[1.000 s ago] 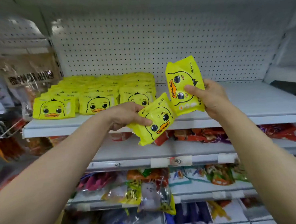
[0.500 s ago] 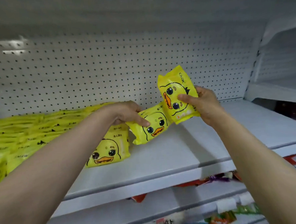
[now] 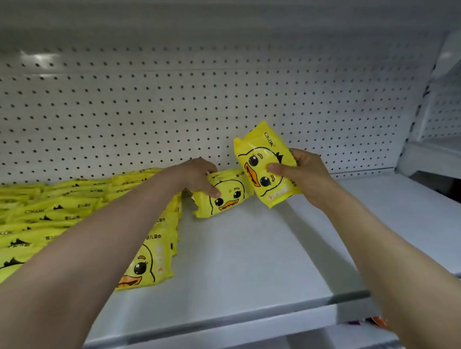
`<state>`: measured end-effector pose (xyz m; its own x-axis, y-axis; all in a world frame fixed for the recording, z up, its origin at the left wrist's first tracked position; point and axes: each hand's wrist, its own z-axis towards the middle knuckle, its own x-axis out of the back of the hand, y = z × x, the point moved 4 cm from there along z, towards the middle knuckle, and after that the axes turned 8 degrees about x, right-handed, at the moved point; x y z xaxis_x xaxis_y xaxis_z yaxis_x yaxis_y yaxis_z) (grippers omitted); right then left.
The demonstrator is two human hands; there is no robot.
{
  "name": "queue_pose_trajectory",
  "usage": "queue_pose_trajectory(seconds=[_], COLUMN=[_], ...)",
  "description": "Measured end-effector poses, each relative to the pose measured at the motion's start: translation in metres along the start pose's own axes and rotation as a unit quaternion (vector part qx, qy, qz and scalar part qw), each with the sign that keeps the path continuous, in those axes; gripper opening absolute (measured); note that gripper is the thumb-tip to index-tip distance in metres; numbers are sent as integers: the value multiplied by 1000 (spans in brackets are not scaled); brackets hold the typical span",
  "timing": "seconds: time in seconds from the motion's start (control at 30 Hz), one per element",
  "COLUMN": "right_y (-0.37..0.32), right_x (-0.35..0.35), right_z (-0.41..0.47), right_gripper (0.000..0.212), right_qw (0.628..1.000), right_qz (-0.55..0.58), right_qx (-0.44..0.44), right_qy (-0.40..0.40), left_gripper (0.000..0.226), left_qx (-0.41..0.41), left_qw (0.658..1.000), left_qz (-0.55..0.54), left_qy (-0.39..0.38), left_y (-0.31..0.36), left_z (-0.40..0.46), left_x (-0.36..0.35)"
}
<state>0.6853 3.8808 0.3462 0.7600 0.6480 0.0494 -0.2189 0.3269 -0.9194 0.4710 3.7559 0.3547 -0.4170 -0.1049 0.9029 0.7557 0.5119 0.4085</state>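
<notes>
Two yellow duck-face packets are in my hands over a white shelf [image 3: 256,253]. My left hand [image 3: 197,176] grips one packet [image 3: 225,195] by its left end; it lies almost flat, low over the shelf near the pegboard. My right hand [image 3: 302,175] holds the other packet [image 3: 264,169] upright on end, thumb pressed across the duck's face, fingers behind it. The two packets overlap slightly at the middle.
Several rows of the same yellow duck packets [image 3: 51,212] fill the left part of the shelf, the nearest one [image 3: 145,263] by my left forearm. A white pegboard [image 3: 219,94] backs the shelf. Another shelf unit [image 3: 444,156] stands at the right.
Both hands have carried their packets up from in front of the shelf edge to over the shelf, back toward the pegboard. The left packet has come down close to the shelf surface.
</notes>
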Motion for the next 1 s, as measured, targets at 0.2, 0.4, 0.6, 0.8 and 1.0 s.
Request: queue_pose_trajectory(seconds=[0.2,0.4,0.6,0.8,1.0], right_y=[11,16,20,22,24], right_x=[8,14,16,17,21], right_z=[13,20,27,34,37], right_gripper=[23,24,22,26,25], right_qw=[1000,1000,999,999,999], right_qz=[1,2,2,-10,-21], right_qx=[-1,1,4,8,7], right_qy=[-16,-27,-33,-38,-38], left_gripper=[51,49,55,58,67], left_qx=[-19,-17,11,3,13], left_qw=[999,994,991,985,973], left_qz=[15,57,41,74,121], left_qy=[35,89,127,157,195], left_y=[-4,-12,-33,-36,-34], left_z=[16,33,39,46,50], left_x=[-1,-4,1,2,2])
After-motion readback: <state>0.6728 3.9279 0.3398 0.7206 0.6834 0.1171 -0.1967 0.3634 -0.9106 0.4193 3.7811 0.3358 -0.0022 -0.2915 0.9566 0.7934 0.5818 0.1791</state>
